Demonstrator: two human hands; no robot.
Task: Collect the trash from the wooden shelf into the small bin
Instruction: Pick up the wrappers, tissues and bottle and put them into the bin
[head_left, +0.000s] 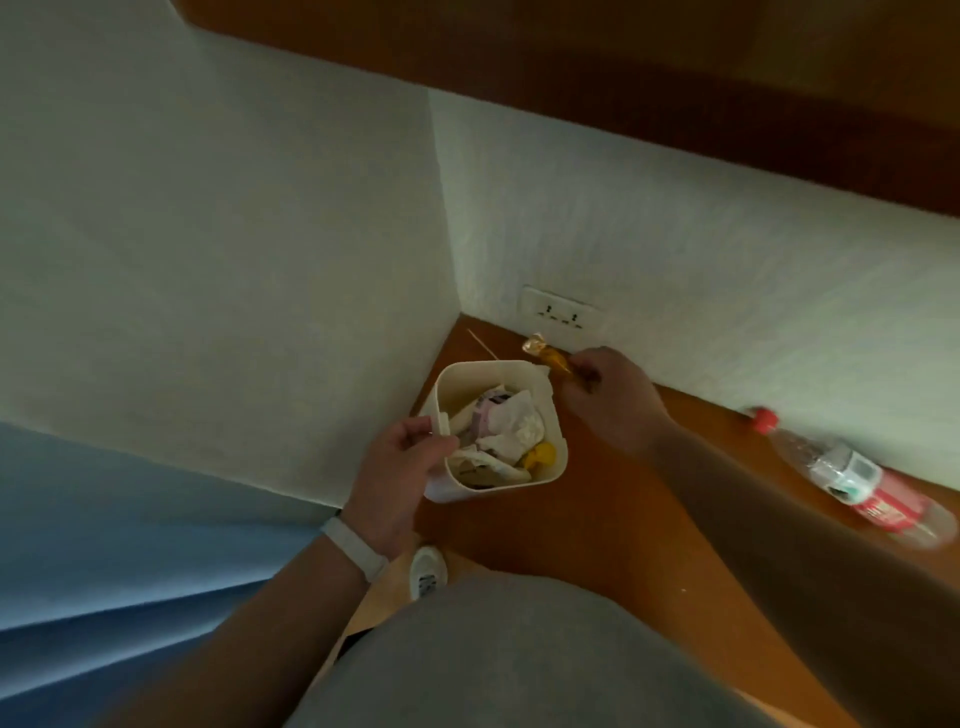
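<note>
While your grey-clad torso (493, 654) fills the bottom of the view, a white shoe (427, 571) shows just beyond it on the floor, below the shelf's edge. Your left hand (400, 478), with a white wristband (354, 548) on the wrist, grips the near left wall of the small bin (556, 447); its fingers (439, 447) curl over the rim, closed on it. The bin is white, stands or is held at the near left corner of the wooden shelf (597, 519), and is already packed with crumpled white paper (514, 426), a pale wrapper and something yellow (540, 457). Your right hand (608, 395) reaches past the bin's far right corner, and its fingers (584, 371) pinch one end of an amber plastic wrapper (545, 356), whose other end points toward the wall. Whether the wrapper touches the shelf you cannot tell. A thin pale stick (480, 343) lies on the shelf just behind the bin, in the corner. Well off to your right, a clear plastic bottle (857, 478) with a red cap and red label lies on its side against the wall. On the far wall, a white power socket (563, 314) sits just above the shelf.
</note>
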